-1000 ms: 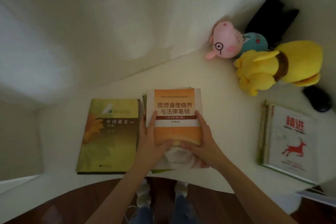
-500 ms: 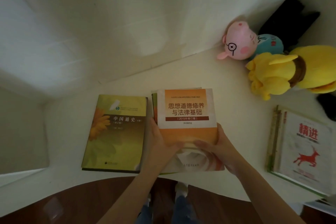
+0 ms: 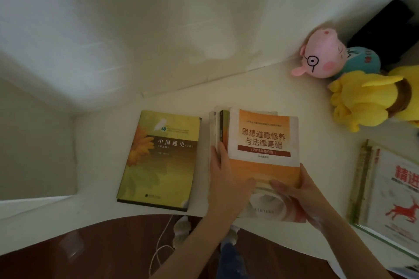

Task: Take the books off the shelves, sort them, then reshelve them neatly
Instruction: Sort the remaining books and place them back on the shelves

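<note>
Two hands grip one pile of books [image 3: 263,138] on the table [image 3: 322,154]; the left hand [image 3: 226,176] curls round its 9 o'clock side, the right hand [image 3: 294,195] round 3 o'clock, likely to keep edges even.

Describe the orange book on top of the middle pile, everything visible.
The orange book is a paperback lying face up on top of a pile of books on the pale surface. Its cover is orange with a white band carrying a large Chinese title and a dark red bar below. The left hand grips its left edge and the right hand its lower right edge, both thumbs on the cover.
</note>
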`<state>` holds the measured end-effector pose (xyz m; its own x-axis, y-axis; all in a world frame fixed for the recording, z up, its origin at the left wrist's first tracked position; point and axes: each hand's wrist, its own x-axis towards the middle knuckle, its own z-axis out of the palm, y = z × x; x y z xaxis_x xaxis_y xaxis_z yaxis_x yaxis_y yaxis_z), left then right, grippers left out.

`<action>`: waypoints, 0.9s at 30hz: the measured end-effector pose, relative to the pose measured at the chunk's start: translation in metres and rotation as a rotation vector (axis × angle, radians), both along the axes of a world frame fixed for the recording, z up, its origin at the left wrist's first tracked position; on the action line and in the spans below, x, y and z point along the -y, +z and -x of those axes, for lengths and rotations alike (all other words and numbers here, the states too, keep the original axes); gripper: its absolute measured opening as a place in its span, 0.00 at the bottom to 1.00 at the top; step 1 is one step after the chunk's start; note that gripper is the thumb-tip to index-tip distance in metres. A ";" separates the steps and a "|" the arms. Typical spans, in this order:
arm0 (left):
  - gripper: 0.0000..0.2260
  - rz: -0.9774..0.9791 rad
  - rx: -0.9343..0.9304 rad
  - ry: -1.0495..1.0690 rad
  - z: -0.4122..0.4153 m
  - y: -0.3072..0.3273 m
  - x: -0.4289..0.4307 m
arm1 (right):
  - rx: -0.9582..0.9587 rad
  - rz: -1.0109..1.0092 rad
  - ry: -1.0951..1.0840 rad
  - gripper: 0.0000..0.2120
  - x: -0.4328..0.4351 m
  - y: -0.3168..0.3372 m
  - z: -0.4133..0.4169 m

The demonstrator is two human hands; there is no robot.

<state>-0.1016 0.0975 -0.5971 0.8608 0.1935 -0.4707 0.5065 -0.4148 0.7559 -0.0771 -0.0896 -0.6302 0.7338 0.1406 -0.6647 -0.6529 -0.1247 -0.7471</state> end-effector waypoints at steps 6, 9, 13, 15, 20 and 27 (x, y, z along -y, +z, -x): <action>0.43 -0.092 0.062 -0.137 0.001 0.034 0.024 | -0.065 -0.106 0.002 0.35 0.017 0.000 -0.001; 0.40 0.056 0.099 -0.025 -0.008 0.029 0.019 | -0.094 -0.168 -0.031 0.28 0.021 0.000 -0.001; 0.27 0.320 0.060 0.226 -0.027 0.006 -0.008 | -0.077 -0.160 -0.064 0.30 0.022 -0.001 0.001; 0.22 0.361 0.023 0.249 -0.029 -0.004 -0.018 | -0.038 -0.139 -0.063 0.32 0.021 -0.002 0.000; 0.13 0.526 -0.075 0.286 -0.020 -0.015 -0.031 | -0.029 -0.072 -0.038 0.36 0.028 -0.002 -0.005; 0.10 0.629 -0.062 0.439 -0.017 -0.018 -0.023 | -0.093 -0.062 -0.026 0.51 0.031 0.001 -0.008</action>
